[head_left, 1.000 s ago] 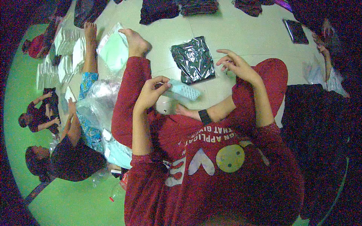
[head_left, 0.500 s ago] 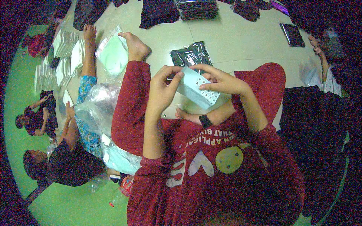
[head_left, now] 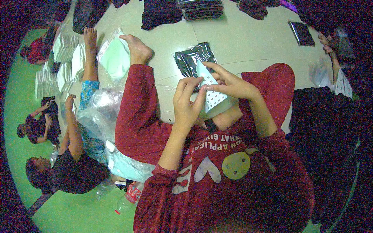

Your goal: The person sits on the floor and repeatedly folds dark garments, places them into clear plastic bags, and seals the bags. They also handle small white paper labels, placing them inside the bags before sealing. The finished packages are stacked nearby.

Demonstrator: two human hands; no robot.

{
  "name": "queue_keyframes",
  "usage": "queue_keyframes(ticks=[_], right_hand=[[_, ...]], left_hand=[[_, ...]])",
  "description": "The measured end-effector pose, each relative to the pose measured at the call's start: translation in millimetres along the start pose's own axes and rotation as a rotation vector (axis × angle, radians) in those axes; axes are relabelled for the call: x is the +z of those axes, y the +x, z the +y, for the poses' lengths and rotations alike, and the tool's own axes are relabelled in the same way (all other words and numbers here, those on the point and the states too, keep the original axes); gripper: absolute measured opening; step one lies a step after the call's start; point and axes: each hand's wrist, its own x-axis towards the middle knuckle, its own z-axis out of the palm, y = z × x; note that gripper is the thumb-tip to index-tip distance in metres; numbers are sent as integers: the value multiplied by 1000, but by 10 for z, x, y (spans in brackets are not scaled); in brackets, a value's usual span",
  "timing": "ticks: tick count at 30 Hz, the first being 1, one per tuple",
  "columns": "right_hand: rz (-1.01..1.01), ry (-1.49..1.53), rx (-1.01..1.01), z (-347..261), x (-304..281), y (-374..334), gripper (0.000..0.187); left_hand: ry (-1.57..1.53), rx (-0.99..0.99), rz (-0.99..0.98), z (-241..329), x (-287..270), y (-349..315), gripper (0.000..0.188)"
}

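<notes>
A pale blue sheet of small printed stickers [head_left: 211,101] is bent between my hands above my lap. My right hand [head_left: 235,86] grips its right side, with the index finger reaching over the top. At the left edge, the thumb and index finger of my left hand [head_left: 187,100] are closed against the sheet; whether a loose sticker is between them cannot be made out. Just beyond the hands, a black folded garment in a shiny clear bag [head_left: 190,62] lies on the floor, partly covered by the sheet.
Crumpled clear plastic bags [head_left: 103,103] lie left of my leg, near a co-worker [head_left: 74,171]. A pale green package [head_left: 115,58] sits by my foot. Dark cloth [head_left: 322,128] is heaped at right. A stack of bagged garments [head_left: 200,9] and another black package [head_left: 302,33] lie farther off.
My left hand has moved right and down from the sheet's upper corner to its left edge. The sheet has turned more upright and is bent. The co-worker's raised hand has shifted.
</notes>
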Motion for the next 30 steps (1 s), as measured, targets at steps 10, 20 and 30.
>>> queue_keyframes(ticks=[10, 20, 30], right_hand=[[-25, -45, 40, 56, -68, -69, 69], [-68, -162, 29, 149, -168, -95, 67], [49, 83, -26, 389, -282, 62, 64]], left_hand=[[-3, -42, -201, -87, 89, 55, 19], [-65, -105, -211, -117, 176, 28, 12], [-252, -579, -99, -1122, 197, 553, 17]])
